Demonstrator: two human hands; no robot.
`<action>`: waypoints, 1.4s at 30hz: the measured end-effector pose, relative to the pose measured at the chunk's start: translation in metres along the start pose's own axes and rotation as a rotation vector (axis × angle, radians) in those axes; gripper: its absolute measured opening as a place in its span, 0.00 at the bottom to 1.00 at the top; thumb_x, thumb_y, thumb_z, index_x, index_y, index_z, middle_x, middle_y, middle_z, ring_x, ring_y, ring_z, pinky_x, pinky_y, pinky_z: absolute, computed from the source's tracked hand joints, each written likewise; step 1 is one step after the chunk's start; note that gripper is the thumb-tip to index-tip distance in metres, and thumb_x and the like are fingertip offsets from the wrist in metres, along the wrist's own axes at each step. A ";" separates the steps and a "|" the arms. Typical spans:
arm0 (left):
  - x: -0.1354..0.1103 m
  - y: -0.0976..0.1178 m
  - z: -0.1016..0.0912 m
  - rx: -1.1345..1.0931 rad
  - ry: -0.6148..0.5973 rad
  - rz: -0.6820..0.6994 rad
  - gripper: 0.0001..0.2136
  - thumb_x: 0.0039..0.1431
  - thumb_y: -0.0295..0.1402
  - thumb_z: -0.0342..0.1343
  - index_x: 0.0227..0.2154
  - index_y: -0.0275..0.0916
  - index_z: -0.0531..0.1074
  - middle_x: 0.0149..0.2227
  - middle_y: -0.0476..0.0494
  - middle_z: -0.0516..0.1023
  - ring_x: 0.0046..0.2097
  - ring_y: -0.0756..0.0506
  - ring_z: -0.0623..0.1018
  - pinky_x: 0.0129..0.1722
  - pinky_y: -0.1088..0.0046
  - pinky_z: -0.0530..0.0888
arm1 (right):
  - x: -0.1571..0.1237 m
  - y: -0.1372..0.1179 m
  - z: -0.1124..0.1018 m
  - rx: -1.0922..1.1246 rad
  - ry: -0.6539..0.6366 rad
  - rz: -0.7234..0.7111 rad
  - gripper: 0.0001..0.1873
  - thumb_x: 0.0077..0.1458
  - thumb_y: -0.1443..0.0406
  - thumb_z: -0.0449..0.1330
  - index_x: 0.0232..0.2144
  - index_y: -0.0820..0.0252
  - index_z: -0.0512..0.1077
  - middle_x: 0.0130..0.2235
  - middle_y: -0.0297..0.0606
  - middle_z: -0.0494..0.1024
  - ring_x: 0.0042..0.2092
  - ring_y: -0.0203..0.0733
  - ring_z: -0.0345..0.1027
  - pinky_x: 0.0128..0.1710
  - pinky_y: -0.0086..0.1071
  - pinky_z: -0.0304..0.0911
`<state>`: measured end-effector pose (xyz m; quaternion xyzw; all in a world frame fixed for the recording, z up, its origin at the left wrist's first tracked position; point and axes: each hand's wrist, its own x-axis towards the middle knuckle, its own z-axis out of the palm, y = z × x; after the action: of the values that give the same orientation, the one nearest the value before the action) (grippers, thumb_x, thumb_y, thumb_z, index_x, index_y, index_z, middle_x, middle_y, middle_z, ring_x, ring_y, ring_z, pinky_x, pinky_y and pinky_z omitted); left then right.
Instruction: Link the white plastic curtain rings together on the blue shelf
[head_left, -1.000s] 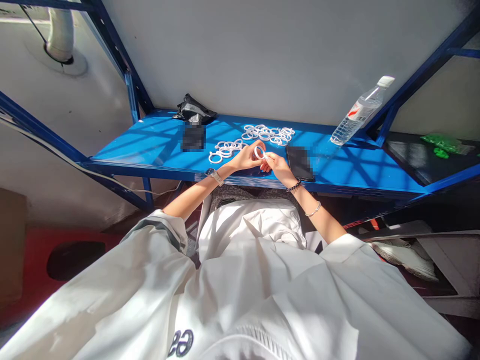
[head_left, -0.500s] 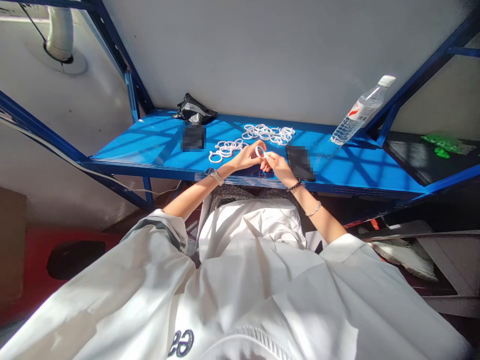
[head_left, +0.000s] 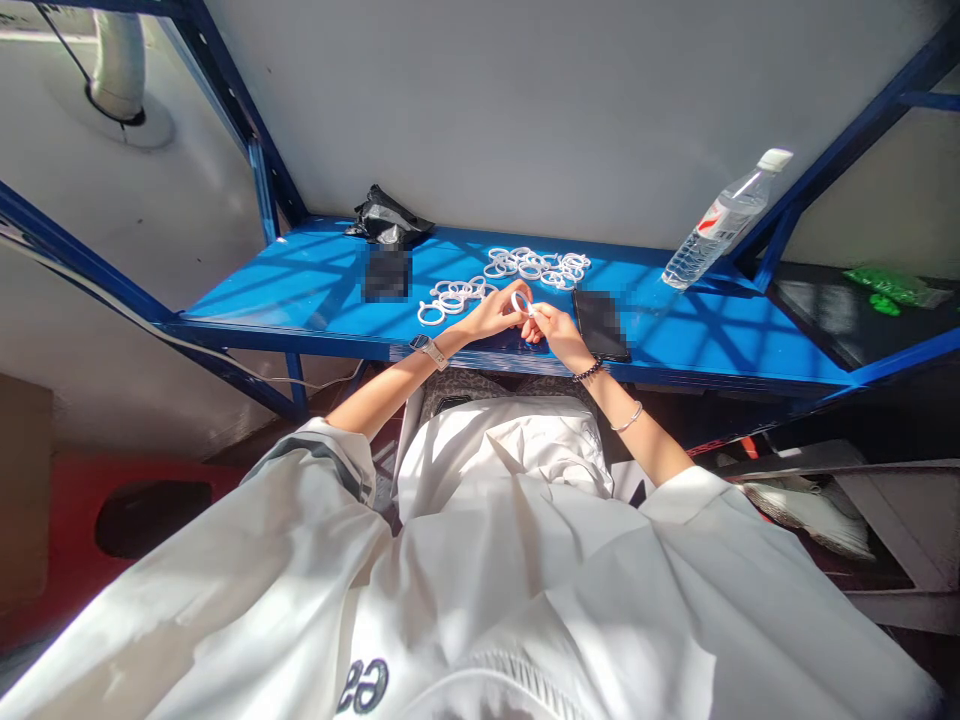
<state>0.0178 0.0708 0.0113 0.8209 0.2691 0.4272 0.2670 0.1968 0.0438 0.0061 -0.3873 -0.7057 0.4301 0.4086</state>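
Note:
Over the front edge of the blue shelf (head_left: pixel 720 345), both hands meet at one white plastic ring (head_left: pixel 517 302). My left hand (head_left: pixel 493 314) is closed with its fingers around the ring's left and far side. My right hand (head_left: pixel 553 326) pinches the ring's right side, where a small white part shows; its detail is too small to make out. Just beyond my left hand lies a loose group of white rings (head_left: pixel 451 297). A second heap of white rings (head_left: pixel 529 265) sits farther back.
A black tablet-like slab (head_left: pixel 600 325), partly blurred, lies right of my right hand. A water bottle (head_left: pixel 716 225) stands at the right. Back left are a crumpled black plastic bag (head_left: pixel 386 215) and a blurred dark item (head_left: pixel 387 273). Blue frame posts (head_left: pixel 262 190) flank the shelf.
Almost nothing differs. Both hands stay at the same spot on the ring, with at most a tiny shift of the fingers.

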 end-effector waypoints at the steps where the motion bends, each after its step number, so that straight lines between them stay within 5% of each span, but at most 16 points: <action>1: 0.000 0.000 0.000 0.002 0.001 0.004 0.10 0.57 0.40 0.56 0.37 0.41 0.67 0.33 0.45 0.75 0.33 0.44 0.75 0.32 0.67 0.72 | 0.000 0.000 0.000 0.000 0.000 0.001 0.19 0.62 0.49 0.54 0.35 0.58 0.70 0.25 0.33 0.77 0.26 0.33 0.69 0.29 0.26 0.66; 16: -0.001 0.004 0.000 -0.067 -0.073 -0.079 0.23 0.60 0.58 0.51 0.39 0.41 0.67 0.24 0.47 0.75 0.27 0.44 0.76 0.28 0.68 0.71 | -0.001 0.001 0.000 -0.007 0.006 -0.010 0.20 0.64 0.49 0.52 0.30 0.57 0.69 0.26 0.36 0.77 0.27 0.35 0.68 0.31 0.30 0.67; 26: -0.001 0.013 0.000 -0.076 -0.077 -0.094 0.25 0.60 0.60 0.50 0.37 0.39 0.66 0.24 0.47 0.74 0.27 0.47 0.74 0.28 0.71 0.70 | -0.001 0.000 0.000 -0.014 0.019 -0.004 0.25 0.62 0.44 0.52 0.28 0.59 0.68 0.26 0.37 0.77 0.26 0.33 0.68 0.29 0.27 0.67; 42: -0.002 0.011 0.002 -0.071 -0.002 -0.102 0.17 0.66 0.50 0.48 0.32 0.41 0.65 0.22 0.48 0.71 0.26 0.46 0.75 0.28 0.70 0.70 | 0.002 0.006 0.000 -0.006 0.003 0.029 0.18 0.63 0.50 0.54 0.32 0.58 0.70 0.26 0.35 0.77 0.27 0.34 0.69 0.28 0.28 0.67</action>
<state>0.0207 0.0612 0.0169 0.7965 0.2951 0.4214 0.3178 0.1974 0.0473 0.0010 -0.3994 -0.7006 0.4332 0.4024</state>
